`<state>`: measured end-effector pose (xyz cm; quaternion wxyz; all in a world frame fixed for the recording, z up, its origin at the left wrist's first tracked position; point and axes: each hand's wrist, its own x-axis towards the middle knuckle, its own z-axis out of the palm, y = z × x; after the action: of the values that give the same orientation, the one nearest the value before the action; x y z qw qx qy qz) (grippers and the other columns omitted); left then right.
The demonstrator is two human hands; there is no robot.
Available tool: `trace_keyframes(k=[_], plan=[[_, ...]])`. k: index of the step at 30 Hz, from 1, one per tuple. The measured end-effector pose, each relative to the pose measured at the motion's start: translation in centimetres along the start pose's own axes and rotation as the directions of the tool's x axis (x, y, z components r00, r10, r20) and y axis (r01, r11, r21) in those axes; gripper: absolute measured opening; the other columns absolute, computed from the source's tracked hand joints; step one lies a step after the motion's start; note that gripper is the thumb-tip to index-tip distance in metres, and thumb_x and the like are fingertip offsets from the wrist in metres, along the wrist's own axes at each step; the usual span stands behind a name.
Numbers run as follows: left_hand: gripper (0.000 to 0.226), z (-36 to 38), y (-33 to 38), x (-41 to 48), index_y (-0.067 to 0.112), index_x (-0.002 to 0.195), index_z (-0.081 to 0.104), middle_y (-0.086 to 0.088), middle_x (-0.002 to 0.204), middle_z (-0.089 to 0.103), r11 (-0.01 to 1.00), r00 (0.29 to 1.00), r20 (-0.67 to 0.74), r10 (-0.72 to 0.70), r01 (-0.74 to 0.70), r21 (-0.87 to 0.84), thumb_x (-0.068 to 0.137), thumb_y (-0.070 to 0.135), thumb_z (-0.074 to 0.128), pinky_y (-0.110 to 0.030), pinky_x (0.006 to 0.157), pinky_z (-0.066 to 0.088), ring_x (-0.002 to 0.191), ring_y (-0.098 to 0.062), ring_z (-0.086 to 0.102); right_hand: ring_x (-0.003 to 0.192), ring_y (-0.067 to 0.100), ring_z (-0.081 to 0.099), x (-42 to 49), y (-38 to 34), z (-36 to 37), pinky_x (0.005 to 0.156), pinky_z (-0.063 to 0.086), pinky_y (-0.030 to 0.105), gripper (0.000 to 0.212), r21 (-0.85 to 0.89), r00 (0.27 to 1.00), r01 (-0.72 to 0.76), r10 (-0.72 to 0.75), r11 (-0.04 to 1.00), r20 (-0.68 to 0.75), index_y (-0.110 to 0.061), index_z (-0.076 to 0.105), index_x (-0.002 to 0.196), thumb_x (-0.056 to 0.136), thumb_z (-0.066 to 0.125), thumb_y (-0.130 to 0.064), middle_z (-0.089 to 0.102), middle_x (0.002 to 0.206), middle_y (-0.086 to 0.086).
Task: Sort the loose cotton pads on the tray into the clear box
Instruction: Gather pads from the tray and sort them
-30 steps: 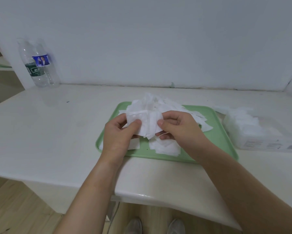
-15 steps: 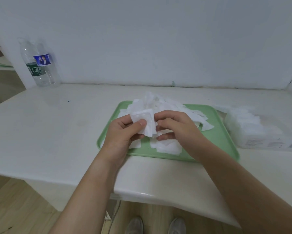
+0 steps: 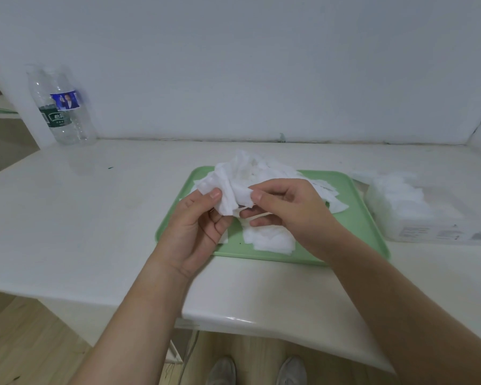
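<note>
A green tray (image 3: 356, 218) lies on the white table with a heap of loose white cotton pads (image 3: 264, 168) on it, and more pads (image 3: 269, 240) lie flat near its front edge. Above the tray my left hand (image 3: 194, 229) pinches a small bunch of pads (image 3: 231, 195) between thumb and fingers. My right hand (image 3: 286, 207) pinches the same bunch from the right. The clear box (image 3: 417, 215), partly filled with white pads, sits just right of the tray.
A clear plastic water bottle (image 3: 61, 107) stands at the back left against the wall. The white table (image 3: 81, 218) ends in a rounded front edge, with wooden floor and my shoes below. A wall corner closes the right side.
Both hands have lifted the bunch of pads slightly and bunched it tighter between them; my left palm has turned more upward. Tray and box are where they were.
</note>
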<state>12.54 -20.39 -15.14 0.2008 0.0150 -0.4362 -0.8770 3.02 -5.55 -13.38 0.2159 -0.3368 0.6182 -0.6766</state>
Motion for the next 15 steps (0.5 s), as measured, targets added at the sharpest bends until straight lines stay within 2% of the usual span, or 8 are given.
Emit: trace_keyframes(k=[5, 10, 13, 15], plan=[[0.021, -0.51, -0.09, 0.32, 0.009, 0.092, 0.079, -0.006, 0.090, 0.076, 0.997, 0.999, -0.030, -0.017, 0.015, -0.070, 0.087, 0.010, 0.058, -0.020, 0.064, 0.060, 0.076, -0.012, 0.074, 0.092, 0.029, 0.074, -0.02, -0.13, -0.16, 0.074, 0.059, 0.031, 0.010, 0.032, 0.998, -0.050, 0.049, 0.998, 0.040, -0.005, 0.072, 0.090, 0.095, 0.065, -0.010, 0.075, 0.088, 0.015], [0.022, -0.46, -0.04, 0.33, 0.009, 0.088, 0.080, -0.007, 0.090, 0.076, 0.995, 0.998, -0.050, -0.033, 0.027, -0.101, 0.086, 0.010, 0.057, -0.021, 0.062, 0.060, 0.074, -0.012, 0.074, 0.090, 0.023, 0.073, -0.06, -0.25, -0.57, 0.074, 0.060, 0.030, 0.013, 0.117, 0.997, -0.050, 0.043, 0.992, 0.060, -0.010, 0.074, 0.084, 0.079, 0.071, -0.022, 0.075, 0.090, 0.017], [0.022, -0.22, 0.05, 0.27, 0.008, 0.090, 0.079, -0.007, 0.091, 0.076, 0.990, 0.997, -0.063, -0.045, 0.036, -0.133, 0.085, 0.009, 0.058, -0.020, 0.060, 0.059, 0.073, -0.013, 0.073, 0.090, 0.018, 0.067, 0.07, -0.02, -0.86, 0.079, 0.057, 0.031, 0.010, -0.012, 1.000, -0.002, 0.002, 1.000, 0.019, -0.011, 0.073, 0.087, 0.086, 0.070, -0.021, 0.072, 0.092, 0.014], [0.021, -0.11, 0.09, 0.24, 0.007, 0.090, 0.079, -0.008, 0.091, 0.076, 0.988, 0.996, -0.078, -0.053, 0.042, -0.146, 0.084, 0.009, 0.059, -0.019, 0.057, 0.058, 0.070, -0.012, 0.073, 0.083, 0.014, 0.061, 0.08, -0.11, -0.96, 0.080, 0.054, 0.032, 0.010, -0.089, 1.000, 0.011, -0.012, 0.996, -0.013, -0.018, 0.073, 0.082, 0.091, 0.070, -0.019, 0.068, 0.081, -0.003]])
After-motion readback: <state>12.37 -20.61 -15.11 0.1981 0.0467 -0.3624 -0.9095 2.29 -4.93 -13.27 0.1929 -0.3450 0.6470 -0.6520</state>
